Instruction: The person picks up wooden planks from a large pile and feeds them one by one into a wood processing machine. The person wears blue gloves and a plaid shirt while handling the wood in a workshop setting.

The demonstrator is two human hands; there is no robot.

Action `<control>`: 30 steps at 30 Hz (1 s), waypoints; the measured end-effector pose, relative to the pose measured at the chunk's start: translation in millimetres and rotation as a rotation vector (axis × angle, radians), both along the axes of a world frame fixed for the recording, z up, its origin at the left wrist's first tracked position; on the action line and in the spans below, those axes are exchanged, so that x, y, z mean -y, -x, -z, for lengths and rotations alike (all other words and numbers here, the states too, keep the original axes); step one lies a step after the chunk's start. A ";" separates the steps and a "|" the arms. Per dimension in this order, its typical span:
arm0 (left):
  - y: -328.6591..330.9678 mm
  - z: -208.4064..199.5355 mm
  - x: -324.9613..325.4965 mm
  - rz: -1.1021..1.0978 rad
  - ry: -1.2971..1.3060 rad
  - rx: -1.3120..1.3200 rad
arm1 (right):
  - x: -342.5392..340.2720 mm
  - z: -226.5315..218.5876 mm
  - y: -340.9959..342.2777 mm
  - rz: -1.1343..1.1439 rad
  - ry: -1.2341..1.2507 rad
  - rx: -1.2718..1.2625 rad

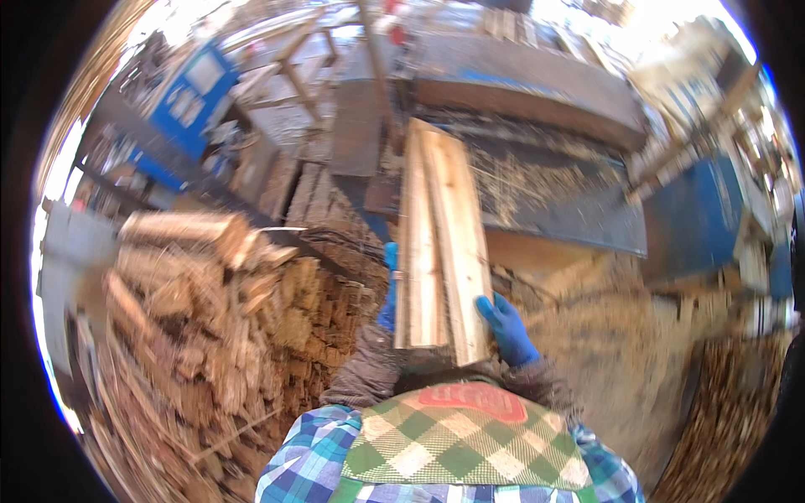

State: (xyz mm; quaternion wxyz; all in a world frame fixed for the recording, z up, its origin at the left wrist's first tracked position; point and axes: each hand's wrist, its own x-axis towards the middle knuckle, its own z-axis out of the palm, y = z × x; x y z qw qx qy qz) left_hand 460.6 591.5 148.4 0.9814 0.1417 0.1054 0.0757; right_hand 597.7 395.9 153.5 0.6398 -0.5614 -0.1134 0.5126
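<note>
Two pale wooden boards lie lengthwise in front of my body, a left board (423,289) and a right board (459,235). They meet at the far end and spread slightly apart at the near end. My right hand (509,329), in a blue glove, is closed on the right board's edge, its thumb on the top face. Along the left board's outer edge is my left hand (389,293), also gloved in blue. It grips from the side, and most of its fingers are hidden by the wood.
A heap of split wood and bark (218,327) rises on my left. Ahead stands a dark metal machine bed (570,210) strewn with shavings, below a long rusty beam (520,101). A blue metal box (696,218) is at right, a blue panel (191,101) at far left.
</note>
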 end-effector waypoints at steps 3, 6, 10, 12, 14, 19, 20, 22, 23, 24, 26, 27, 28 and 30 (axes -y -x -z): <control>-8.4 4.3 4.5 0.021 0.039 0.003 | 18.0 -7.9 6.0 0.014 -0.007 -0.115; -11.0 5.6 9.6 0.032 0.066 -0.003 | 47.8 10.3 20.1 0.044 0.094 -0.106; -23.2 13.7 13.2 0.037 0.085 0.007 | 60.3 0.5 -5.6 0.225 0.136 0.054; -16.0 13.8 18.0 0.029 0.143 -0.018 | 77.6 -0.7 -28.4 0.342 0.169 0.073; -5.7 15.8 23.6 0.010 0.216 -0.044 | 110.0 8.7 -57.9 0.525 0.159 0.258; -8.9 25.0 24.7 0.111 -0.325 -0.090 | 169.6 -18.5 -103.7 0.679 0.226 0.416; -10.3 24.2 21.7 0.167 -0.394 -0.122 | 169.1 -20.4 -102.3 0.628 0.241 0.466; -3.0 46.8 28.0 -0.069 -0.116 0.034 | 150.7 -22.9 -92.2 0.581 0.228 0.422; -7.4 40.0 30.4 -0.044 0.021 0.057 | 137.7 -23.9 -83.9 0.557 0.208 0.417; -11.7 32.0 27.1 -0.019 0.158 0.081 | 121.5 -23.9 -75.9 0.533 0.188 0.410; -16.2 32.8 21.4 -0.016 0.187 0.139 | 78.6 -12.7 -56.4 0.454 0.153 0.389; -11.3 39.7 12.5 -0.094 0.115 0.093 | 54.1 -23.0 -44.5 0.396 0.191 0.383; -7.1 48.3 2.4 -0.168 0.045 0.048 | 30.5 -32.1 -34.2 0.341 0.229 0.380; -16.7 45.2 -22.9 -0.089 0.172 0.378 | -6.4 -28.3 -22.0 0.269 0.246 0.397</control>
